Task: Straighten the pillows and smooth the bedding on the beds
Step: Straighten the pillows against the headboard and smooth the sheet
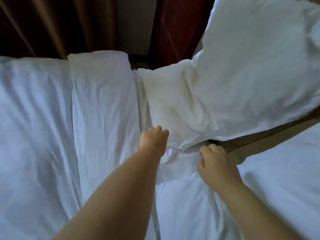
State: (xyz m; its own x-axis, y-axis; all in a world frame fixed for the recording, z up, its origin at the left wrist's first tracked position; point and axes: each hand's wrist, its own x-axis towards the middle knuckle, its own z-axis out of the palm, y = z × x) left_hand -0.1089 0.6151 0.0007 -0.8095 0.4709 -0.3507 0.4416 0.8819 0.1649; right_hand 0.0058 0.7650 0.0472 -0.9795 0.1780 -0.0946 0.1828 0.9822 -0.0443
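We reach both bare arms over a bed covered in wrinkled white bedding [43,127]. Our left hand [154,139] is curled, knuckles up, its fingers closed on the lower edge of a soft, cream-white pillow [173,104] lying near the middle of the bed's head end; a small bunch of fabric gathers just under the wrist. Our right hand [214,163] rests on the sheet just beside the pillow's lower right corner, fingers bent and pressed into the cloth at the mattress edge; we cannot tell whether it pinches any fabric. A larger white pillow [256,66] leans tilted over the right side of the first one, touching it. A dark wooden bed frame rail [270,134] runs diagonally beneath it, with more white bedding beyond. Dark reddish-brown curtains [52,23] hang behind the bed.
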